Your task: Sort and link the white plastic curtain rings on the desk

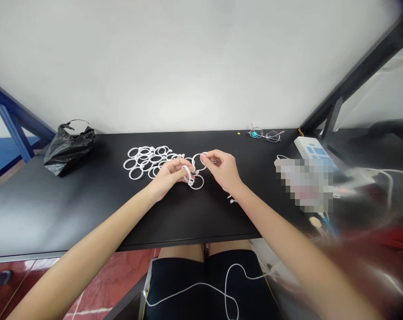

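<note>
White plastic curtain rings, each with a small eyelet, lie about on the black table (175, 222). My left hand (170, 175) is closed on one curtain ring (189, 175), tilted up with its eyelet facing me. Between thumb and index finger, my right hand (224, 170) pinches another curtain ring (194, 162), which reaches across to my left fingertips. Just below the hands, a further ring (197, 188) shows. A flat cluster of rings (151, 158) spreads left of my left hand. Small white pieces (232, 201) are partly covered by my right wrist.
A crumpled black plastic bag (70, 149) stands at the far left. Eyeglasses (265, 134) rest near the wall. At right are a white-and-blue box (313, 147), a blurred-out item (304, 184) and cables. A white cord (201, 284) crosses my lap.
</note>
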`<action>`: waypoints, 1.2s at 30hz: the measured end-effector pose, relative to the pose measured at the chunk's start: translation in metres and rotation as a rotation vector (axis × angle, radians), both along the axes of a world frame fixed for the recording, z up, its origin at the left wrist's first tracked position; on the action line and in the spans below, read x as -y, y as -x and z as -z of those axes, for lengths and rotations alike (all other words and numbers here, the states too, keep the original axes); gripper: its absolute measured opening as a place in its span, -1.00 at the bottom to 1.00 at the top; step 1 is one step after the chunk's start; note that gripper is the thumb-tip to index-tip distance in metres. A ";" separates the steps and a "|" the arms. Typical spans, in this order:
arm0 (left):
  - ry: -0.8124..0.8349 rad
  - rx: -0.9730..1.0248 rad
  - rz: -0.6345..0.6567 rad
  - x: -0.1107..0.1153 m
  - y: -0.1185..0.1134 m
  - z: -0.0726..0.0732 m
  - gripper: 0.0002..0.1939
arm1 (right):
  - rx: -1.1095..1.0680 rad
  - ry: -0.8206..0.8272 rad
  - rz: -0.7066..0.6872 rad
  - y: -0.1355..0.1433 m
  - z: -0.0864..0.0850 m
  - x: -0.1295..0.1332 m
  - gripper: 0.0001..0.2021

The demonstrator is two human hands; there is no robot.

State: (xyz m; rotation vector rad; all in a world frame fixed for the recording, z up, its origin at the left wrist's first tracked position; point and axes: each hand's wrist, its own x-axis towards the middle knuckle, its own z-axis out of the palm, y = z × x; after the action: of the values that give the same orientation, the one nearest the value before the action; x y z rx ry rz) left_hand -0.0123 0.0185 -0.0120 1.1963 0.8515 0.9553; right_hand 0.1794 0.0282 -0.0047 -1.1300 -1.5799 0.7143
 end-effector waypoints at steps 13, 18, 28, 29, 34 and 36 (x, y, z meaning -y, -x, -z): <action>-0.085 -0.123 -0.052 0.002 -0.003 -0.004 -0.79 | 0.055 -0.030 0.057 -0.001 -0.001 -0.001 -0.84; -0.223 -0.239 -0.134 0.003 -0.005 -0.006 -0.80 | 0.085 -0.032 0.059 -0.002 0.000 -0.001 -0.91; -0.497 -0.502 -0.220 0.005 -0.004 -0.005 -0.86 | 0.161 -0.019 0.042 -0.003 0.003 -0.003 -0.91; -0.507 -0.517 -0.220 0.005 -0.004 -0.005 -0.86 | 0.165 -0.015 0.041 -0.003 0.003 -0.002 -0.90; -0.525 -0.574 -0.176 0.006 -0.004 -0.003 -0.88 | 0.182 0.002 0.038 -0.004 0.001 -0.001 -0.89; -0.521 -0.587 -0.156 0.007 -0.005 -0.003 -0.87 | 0.192 0.007 0.040 -0.004 0.001 -0.001 -0.89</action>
State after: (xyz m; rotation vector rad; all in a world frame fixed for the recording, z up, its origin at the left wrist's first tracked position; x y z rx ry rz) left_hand -0.0073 0.0113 -0.0094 1.9387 1.2107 0.9974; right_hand 0.1833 0.0294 -0.0056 -1.2617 -1.7105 0.5997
